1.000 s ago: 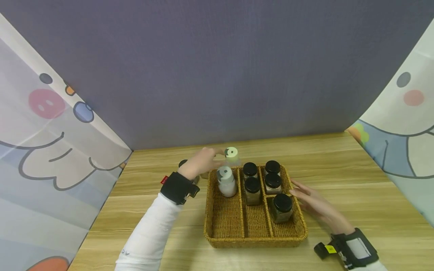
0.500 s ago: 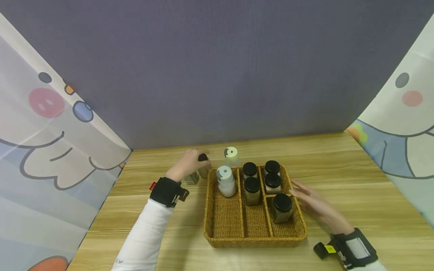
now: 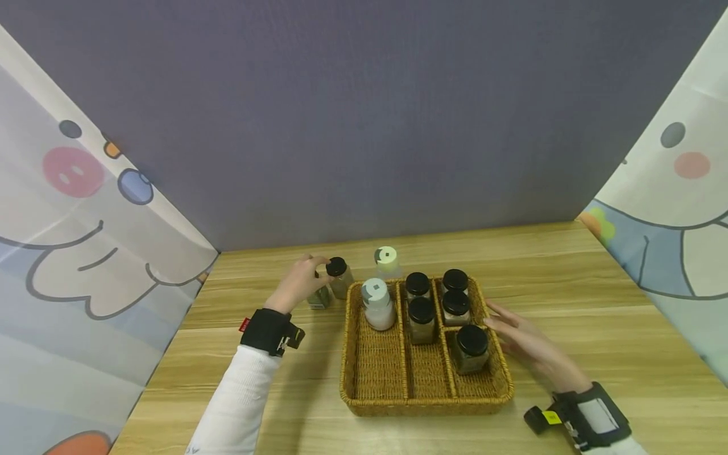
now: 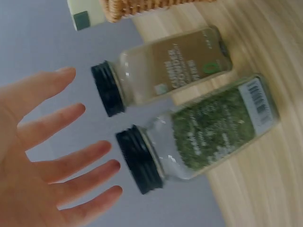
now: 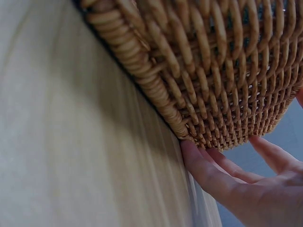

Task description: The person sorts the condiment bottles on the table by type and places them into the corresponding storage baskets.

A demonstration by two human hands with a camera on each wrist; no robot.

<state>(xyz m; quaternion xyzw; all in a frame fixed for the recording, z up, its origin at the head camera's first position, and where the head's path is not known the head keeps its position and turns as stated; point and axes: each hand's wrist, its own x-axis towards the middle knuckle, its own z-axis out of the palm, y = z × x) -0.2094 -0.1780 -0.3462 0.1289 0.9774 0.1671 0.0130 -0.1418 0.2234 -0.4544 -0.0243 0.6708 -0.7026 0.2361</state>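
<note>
My left hand (image 3: 296, 284) hovers left of the basket with its fingers spread, holding nothing. In the left wrist view its fingertips are right by the black lids of two glass spice jars. One is a jar of brown powder (image 4: 175, 66); beside it stands a jar of green dried herbs (image 4: 213, 125), partly covered by the hand in the head view. My right hand (image 3: 537, 347) touches the outer right side of the woven basket (image 3: 426, 402) with extended fingers. In the right wrist view these fingertips (image 5: 191, 153) rest near the wicker wall's lower edge.
The divided basket holds a white-capped bottle (image 3: 379, 313) on the left and several black-lidded jars (image 3: 472, 351) in its other compartments. Another pale-capped bottle (image 3: 388, 258) stands behind it. A grey panel (image 3: 398, 126) rises behind the wooden table (image 3: 597, 284).
My left hand has moved left from the pale-capped bottle behind the basket, past the brown powder jar, toward the herb jar. My right hand and the basket stay in place.
</note>
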